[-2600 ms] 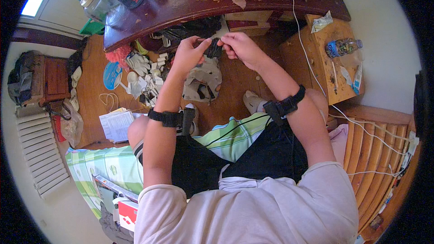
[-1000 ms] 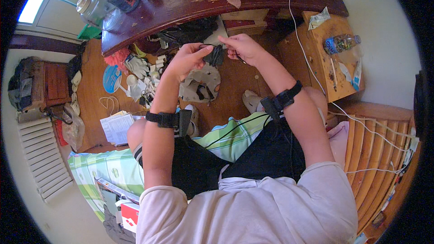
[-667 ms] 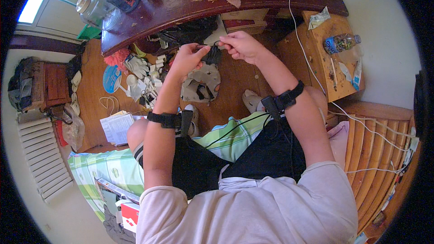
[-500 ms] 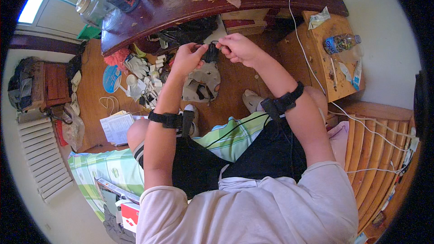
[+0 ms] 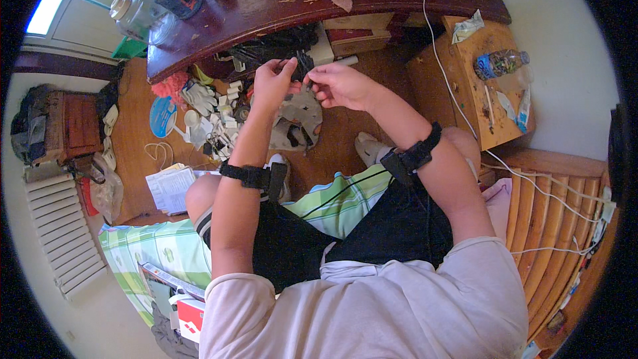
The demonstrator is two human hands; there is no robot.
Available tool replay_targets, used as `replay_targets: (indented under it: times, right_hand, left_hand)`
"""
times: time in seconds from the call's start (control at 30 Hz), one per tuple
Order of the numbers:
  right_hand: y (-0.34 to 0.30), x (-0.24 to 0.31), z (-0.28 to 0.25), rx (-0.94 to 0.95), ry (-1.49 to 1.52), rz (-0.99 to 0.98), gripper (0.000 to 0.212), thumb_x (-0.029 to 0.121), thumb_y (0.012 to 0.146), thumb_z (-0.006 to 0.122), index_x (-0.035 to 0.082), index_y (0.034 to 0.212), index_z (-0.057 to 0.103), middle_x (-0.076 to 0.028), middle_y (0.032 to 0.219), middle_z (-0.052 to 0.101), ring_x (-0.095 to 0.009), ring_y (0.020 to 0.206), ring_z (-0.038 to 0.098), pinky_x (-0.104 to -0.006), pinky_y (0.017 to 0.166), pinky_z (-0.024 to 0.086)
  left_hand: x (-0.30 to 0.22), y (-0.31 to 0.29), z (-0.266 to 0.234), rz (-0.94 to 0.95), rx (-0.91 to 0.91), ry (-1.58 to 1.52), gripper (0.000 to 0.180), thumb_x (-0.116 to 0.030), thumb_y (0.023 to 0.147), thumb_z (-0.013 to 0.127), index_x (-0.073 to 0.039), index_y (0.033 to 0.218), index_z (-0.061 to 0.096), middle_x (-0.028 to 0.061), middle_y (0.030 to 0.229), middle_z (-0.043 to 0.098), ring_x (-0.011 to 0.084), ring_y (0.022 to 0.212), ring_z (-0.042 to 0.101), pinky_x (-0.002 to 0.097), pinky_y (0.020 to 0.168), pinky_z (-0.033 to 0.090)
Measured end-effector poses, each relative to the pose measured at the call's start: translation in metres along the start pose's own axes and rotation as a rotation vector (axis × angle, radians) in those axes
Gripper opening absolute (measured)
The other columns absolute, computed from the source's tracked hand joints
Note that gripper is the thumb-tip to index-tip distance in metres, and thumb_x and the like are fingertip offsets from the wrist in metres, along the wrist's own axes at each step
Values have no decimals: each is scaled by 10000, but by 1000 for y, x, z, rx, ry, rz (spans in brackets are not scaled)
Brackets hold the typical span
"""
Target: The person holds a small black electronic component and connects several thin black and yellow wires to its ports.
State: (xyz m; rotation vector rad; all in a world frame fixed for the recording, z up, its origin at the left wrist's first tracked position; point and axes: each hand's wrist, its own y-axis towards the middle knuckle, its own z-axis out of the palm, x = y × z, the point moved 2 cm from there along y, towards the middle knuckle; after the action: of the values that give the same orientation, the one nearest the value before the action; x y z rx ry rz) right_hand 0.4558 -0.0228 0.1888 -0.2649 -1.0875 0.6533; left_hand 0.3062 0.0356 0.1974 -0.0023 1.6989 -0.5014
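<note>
Small black part (image 5: 304,66), dark, pinched between left hand (image 5: 271,84), right hand (image 5: 339,85)

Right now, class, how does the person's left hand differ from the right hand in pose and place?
The left hand is raised with its fingers pointing up; the right hand lies flatter, fingers pointing left. The left hand pinches the small dark object from its left, the right hand from its right. Both forearms wear black straps.
</note>
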Motion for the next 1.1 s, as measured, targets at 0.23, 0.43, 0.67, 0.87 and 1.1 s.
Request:
replay_targets:
  times: [0.23, 0.43, 0.67, 0.87, 1.1]
  right_hand:
    - [-3, -2, 8, -55, -19, -2, 219, 279, 930, 461, 83, 914, 558, -8, 839, 575, -108, 670, 525, -312, 627, 493]
    - [12, -13, -5, -195, 26, -104, 203, 254, 905, 524, 56, 881, 564, -9, 796, 576, -100, 624, 525, -268, 514, 466]
    - [17, -20, 0, -475, -192, -245, 243, 269, 886, 552, 38, 957, 536, -47, 801, 581, -113, 553, 530, -270, 479, 455]
    - [30, -28, 2, -438, -73, -365, 351, 312, 898, 519, 48, 1123, 468, -105, 931, 566, -164, 675, 599, -291, 537, 502]
    - [38, -36, 8, -265, -57, -191, 318, 294, 934, 449, 52, 1142, 453, -91, 992, 554, -189, 799, 612, -329, 658, 534]
  left_hand:
    - [-1, -7, 6, -40, -13, -155, 444, -303, 851, 610, 69, 1068, 503, 99, 857, 595, 189, 641, 635, 272, 546, 502]
    - [10, 0, 8, -67, -101, -336, 326, -242, 857, 603, 50, 986, 538, 87, 830, 593, 162, 598, 610, 244, 522, 507]
    - [17, -1, 12, -153, -52, -473, 307, -279, 859, 604, -18, 979, 496, 20, 809, 545, 131, 640, 555, 256, 568, 473]
    - [26, -2, 15, -392, -66, -639, 218, -270, 855, 601, -62, 883, 540, 13, 724, 525, 102, 531, 496, 214, 421, 393]
    - [63, 4, -2, -388, -170, -619, 259, -299, 824, 633, -62, 823, 529, 16, 701, 517, 105, 527, 466, 221, 414, 360]
